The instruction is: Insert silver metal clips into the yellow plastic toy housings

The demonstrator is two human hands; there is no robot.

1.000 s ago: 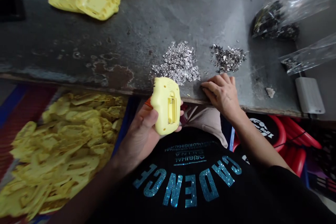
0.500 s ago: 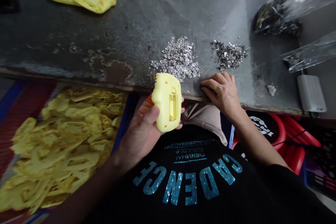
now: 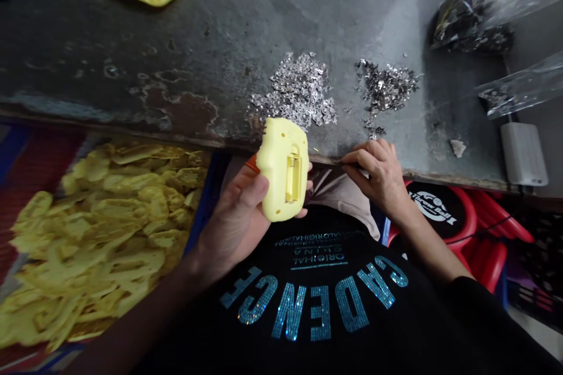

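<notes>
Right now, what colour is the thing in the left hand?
The casing in the left hand is pale yellow, seen best in the head view.

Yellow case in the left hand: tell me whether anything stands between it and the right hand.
Nothing visible stands between the right hand and the yellow case in the left hand; light cloth shows through the gap.

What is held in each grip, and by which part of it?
Left grip: the yellow casing, by its two long sides. Right grip: it cannot be told.
</notes>
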